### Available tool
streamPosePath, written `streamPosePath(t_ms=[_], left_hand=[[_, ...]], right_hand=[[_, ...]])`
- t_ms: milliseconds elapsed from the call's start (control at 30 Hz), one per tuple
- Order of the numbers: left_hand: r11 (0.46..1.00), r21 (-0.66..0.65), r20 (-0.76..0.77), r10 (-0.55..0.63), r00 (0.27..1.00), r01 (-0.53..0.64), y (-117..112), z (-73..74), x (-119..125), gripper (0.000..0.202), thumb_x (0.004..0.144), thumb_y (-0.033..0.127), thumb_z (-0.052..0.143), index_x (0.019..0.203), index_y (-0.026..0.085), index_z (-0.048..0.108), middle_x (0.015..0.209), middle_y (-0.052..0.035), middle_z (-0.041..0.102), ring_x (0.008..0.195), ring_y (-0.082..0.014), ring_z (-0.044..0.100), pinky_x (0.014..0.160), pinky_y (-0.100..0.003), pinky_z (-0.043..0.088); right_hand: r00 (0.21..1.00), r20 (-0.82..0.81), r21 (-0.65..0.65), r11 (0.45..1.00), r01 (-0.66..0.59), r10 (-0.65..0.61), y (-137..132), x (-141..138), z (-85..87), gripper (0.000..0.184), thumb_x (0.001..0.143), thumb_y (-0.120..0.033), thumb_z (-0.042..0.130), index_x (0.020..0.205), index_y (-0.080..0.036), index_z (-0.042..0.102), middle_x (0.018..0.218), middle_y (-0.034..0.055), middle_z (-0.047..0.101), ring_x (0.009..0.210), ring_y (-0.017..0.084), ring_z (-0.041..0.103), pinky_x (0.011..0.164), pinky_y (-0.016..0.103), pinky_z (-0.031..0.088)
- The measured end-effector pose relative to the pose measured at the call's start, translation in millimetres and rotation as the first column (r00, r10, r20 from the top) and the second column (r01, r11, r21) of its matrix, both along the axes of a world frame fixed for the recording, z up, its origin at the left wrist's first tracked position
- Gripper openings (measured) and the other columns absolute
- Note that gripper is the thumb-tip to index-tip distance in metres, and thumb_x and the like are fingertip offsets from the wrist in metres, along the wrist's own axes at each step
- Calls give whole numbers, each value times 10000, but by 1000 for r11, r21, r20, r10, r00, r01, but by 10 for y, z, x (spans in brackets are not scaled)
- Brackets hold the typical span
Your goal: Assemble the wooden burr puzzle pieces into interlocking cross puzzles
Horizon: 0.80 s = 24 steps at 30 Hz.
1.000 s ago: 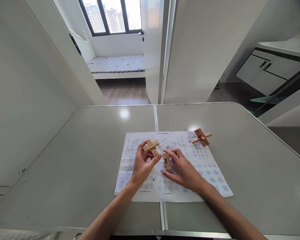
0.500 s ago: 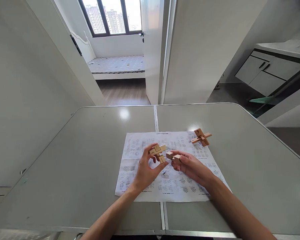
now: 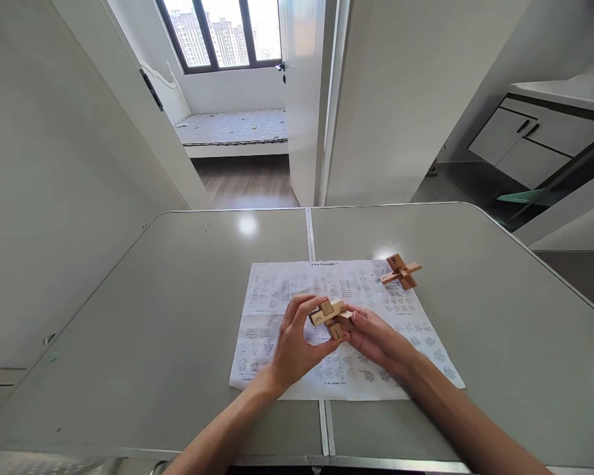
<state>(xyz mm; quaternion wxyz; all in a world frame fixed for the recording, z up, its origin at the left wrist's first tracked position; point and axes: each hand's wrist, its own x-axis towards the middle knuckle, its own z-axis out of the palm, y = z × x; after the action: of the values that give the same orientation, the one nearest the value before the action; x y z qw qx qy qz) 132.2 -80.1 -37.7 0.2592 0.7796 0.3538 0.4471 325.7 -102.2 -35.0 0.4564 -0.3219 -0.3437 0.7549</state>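
Between thumb and fingers, my left hand (image 3: pixel 297 340) grips light wooden puzzle pieces (image 3: pixel 327 311) marked with dark numerals. My right hand (image 3: pixel 379 336) is closed on another wooden puzzle piece (image 3: pixel 345 319), pressed against the right side of the left hand's pieces. Where the pieces meet is partly hidden by fingers, so I cannot tell whether they interlock. Both hands are held above a printed sheet (image 3: pixel 272 290) covered with small diagrams. Apart from them, a darker cross-shaped wooden puzzle (image 3: pixel 400 271) rests at the sheet's upper right corner.
The sheet lies on a grey-green table (image 3: pixel 153 343) with a metal seam down its middle and a metal rim. Beyond its far edge are an open door (image 3: pixel 304 99), a bed (image 3: pixel 232 128) and a wall. A white cabinet (image 3: pixel 525 138) stands at the right.
My hands have come together. The right hand's piece, which was apart, now meets the left hand's pieces. The left hand has shifted slightly right and down.
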Motion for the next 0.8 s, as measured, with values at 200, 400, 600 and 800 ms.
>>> streamPosePath(t_ms=[200,400,600,800], left_hand=[[994,112,-39,-6,999,10,18,-33,5,641,792,295,877,1337,298,539,1238,-85,633,1150,-274,650,974,-431,562],[998,70,-57,1,998,3,7,-22,17,616,783,302,874,1308,283,554,1197,-82,711,1111,-280,686,957,-439,560],[996,-72,-73,-54,996,49,-18,-26,11,558,809,340,854,1288,286,573,1164,-58,749,1032,-250,727,885,-386,580],[993,-115,-23,-41,999,38,-23,9,9,605,762,326,894,1278,270,582,1093,-47,756,953,-233,728,846,-359,581]], right_hand=[[999,21,6,1000,28,-28,-14,-25,5,557,803,-640,823,1113,-190,715,1054,106,733,1001,248,679,911,358,526],[991,123,-15,999,50,-48,-35,17,-3,509,799,-592,850,1101,-211,698,1085,87,714,1052,257,664,990,395,506],[971,240,34,999,-7,-2,-45,37,2,523,807,-627,822,1100,-212,697,1075,88,723,1039,278,667,947,410,527],[950,313,152,988,-37,-13,-64,26,24,603,912,-743,621,1192,-211,667,1063,101,735,1013,291,690,955,444,536]])
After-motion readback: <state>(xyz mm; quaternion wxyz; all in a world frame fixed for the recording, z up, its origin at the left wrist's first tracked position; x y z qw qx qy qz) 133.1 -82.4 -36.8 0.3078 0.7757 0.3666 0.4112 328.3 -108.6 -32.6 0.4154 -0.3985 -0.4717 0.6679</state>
